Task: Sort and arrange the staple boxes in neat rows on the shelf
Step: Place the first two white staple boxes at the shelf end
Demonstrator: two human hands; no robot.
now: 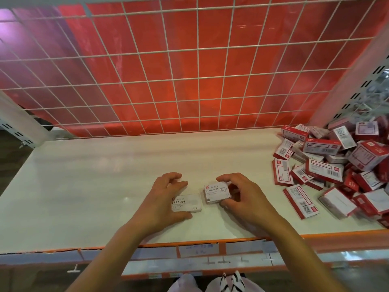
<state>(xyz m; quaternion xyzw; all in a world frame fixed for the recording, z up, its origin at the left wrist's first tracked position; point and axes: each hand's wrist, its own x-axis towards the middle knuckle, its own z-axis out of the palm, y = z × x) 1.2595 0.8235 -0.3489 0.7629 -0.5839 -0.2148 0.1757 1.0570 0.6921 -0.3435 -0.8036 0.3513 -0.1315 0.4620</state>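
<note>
I logged: staples box [189, 204] lay flat on the shelf [94, 186], its left end under my left hand [164, 199], fingers loose and lifted. Just beside it, my right hand [246, 197] pinched the paper clips box [216, 192].

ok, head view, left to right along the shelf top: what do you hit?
left hand → STAPLES box → PAPER CLIPS box → right hand → heap of red-and-white staple boxes

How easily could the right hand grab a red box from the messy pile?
Probably yes: bare shelf lies between the right hand and the pile. But that hand grips the paper clips box, so drop that first.
</note>
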